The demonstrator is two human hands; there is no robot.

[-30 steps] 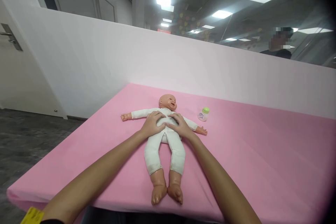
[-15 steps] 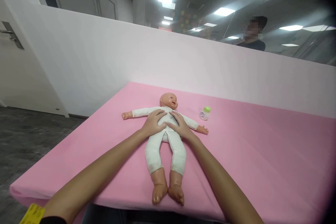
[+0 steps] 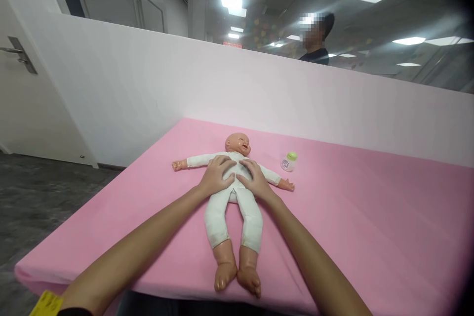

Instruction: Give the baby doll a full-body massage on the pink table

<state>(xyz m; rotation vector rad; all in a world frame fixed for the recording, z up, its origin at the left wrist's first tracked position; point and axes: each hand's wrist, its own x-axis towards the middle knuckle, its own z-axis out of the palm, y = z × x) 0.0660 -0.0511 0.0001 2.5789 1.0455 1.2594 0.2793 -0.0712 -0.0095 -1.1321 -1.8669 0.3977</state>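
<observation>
The baby doll (image 3: 234, 192) lies on its back in the middle of the pink table (image 3: 370, 227), feet toward the near edge. Left hand (image 3: 216, 176) and right hand (image 3: 255, 179) rest flat on its chest, fingers loosely apart — gentle, even pressure seems best. The small bottle (image 3: 289, 161) stands just beyond. Behind the partition, a person (image 3: 314, 39) is now further left than before.

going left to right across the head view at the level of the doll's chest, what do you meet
doll's outstretched hand → left hand on the doll's chest → right hand beside it on the chest → doll's other hand → small bottle with a green cap → bare pink table cover
</observation>
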